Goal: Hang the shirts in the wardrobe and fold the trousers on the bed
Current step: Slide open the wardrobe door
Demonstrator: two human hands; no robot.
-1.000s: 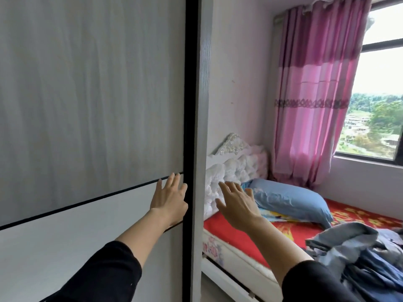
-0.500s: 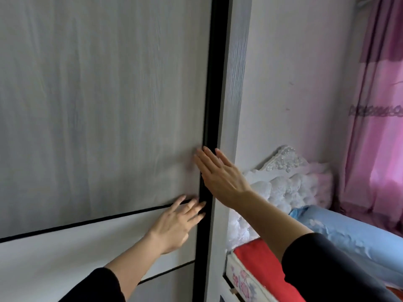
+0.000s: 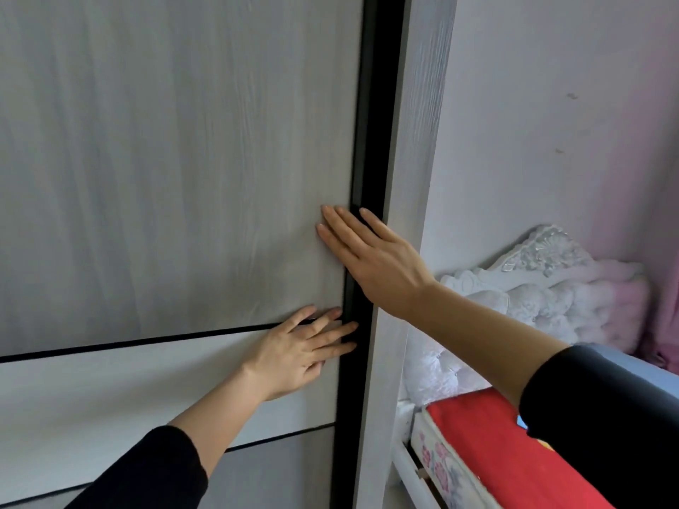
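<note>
The wardrobe's pale wood-grain sliding door fills the left of the view and is closed against its black edge strip. My left hand lies flat on the door's white middle band, fingers spread, fingertips at the black strip. Above it my right hand presses flat on the door beside the strip, fingers straight. Both hands hold nothing. No shirts or trousers are in view.
The wardrobe's grey side panel stands right of the strip. Beyond it the bed with a red sheet and a white tufted headboard sits against the pink-tinted wall.
My view has swung left from the bed to the wardrobe. My right hand came from over the bed onto the door above my left hand; both now lie flat at the door's right edge.
</note>
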